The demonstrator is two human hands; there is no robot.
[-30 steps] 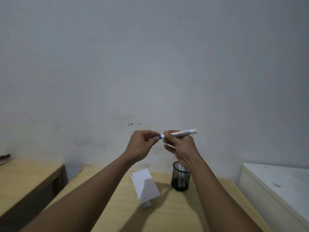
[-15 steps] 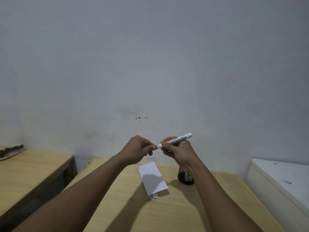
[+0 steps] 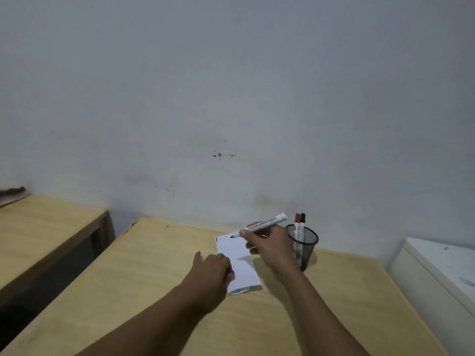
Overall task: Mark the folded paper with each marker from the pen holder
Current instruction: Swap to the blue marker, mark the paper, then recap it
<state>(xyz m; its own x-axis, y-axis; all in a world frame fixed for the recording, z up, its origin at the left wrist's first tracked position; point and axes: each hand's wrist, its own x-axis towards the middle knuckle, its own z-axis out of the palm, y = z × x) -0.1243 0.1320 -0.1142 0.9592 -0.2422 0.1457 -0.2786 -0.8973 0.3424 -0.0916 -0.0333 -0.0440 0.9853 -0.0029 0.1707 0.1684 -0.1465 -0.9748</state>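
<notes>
A folded white paper (image 3: 239,263) lies on the wooden desk (image 3: 154,291). My right hand (image 3: 270,246) grips an uncapped white marker (image 3: 262,224), its dark tip touching or just over the paper's far left corner. My left hand (image 3: 212,272) rests on the paper's left edge, fingers closed around the blue marker cap (image 3: 232,272), only its end showing. A black mesh pen holder (image 3: 304,246) stands right of the paper with a red-capped marker (image 3: 297,226) and a black-capped marker (image 3: 303,224) in it.
A grey wall rises right behind the desk. A second wooden desk (image 3: 46,227) sits to the left across a dark gap. A white cabinet (image 3: 442,276) stands close on the right.
Both hands came down from mid-air to the desk. The cap came off the marker and stayed in my left hand. The marker tip now points at the paper.
</notes>
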